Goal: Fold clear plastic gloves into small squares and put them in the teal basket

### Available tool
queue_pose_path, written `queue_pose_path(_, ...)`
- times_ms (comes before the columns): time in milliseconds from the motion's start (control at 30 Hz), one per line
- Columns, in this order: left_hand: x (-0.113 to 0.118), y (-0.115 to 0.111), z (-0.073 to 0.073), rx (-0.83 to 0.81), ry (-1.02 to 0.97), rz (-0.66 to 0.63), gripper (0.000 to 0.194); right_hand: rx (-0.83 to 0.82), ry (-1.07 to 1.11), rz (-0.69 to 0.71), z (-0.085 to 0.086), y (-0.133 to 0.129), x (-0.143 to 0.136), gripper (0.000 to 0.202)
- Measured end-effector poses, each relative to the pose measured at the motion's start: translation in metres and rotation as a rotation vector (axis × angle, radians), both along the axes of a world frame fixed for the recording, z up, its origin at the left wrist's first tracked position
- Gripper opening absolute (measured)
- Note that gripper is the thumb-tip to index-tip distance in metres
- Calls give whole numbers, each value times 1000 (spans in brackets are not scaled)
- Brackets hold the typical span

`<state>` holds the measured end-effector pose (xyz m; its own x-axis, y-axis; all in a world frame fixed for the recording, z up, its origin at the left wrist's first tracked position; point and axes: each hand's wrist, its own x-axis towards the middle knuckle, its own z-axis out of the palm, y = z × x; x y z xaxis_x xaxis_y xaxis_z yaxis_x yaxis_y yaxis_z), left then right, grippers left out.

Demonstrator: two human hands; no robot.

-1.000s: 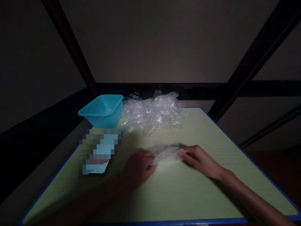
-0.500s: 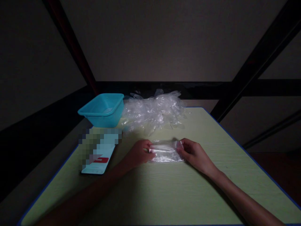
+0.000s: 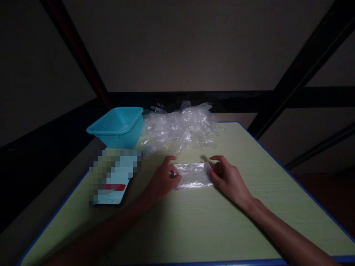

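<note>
In the head view, forefingers have just lifted from the flattened clear plastic packet (image 3: 192, 176) at lower centre, seemingly leaving it lightly held: the right hand (image 3: 232, 181) pinches one end, while the left hand (image 3: 162, 180) touches the other, its grip unclear.

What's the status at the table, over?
Left hand and right hand at opposite ends of flat clear plastic piece. Nothing blocking between hands.

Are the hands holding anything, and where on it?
Left hand at the left end of the clear plastic piece, right hand at its right end; whether pinched or only pressed cannot be told.
</note>
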<state>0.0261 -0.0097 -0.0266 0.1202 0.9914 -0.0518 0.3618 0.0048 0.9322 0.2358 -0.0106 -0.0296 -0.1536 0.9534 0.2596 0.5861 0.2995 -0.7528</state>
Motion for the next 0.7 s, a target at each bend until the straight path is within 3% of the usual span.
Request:
queue_pose_path(233, 0, -4, 6, -15, 6, 2, 57, 83, -190, 47, -4, -2, -1, 29)
queue_pose_path(467, -12, -6, 14, -84, -31, -79, 71, 145, -300, 44, -7, -3, -3, 30)
queue_pose_path(700, -22, -4, 11, -86, -8, -160, 77, 160, -402, 25, -5, -5, -5, 28)
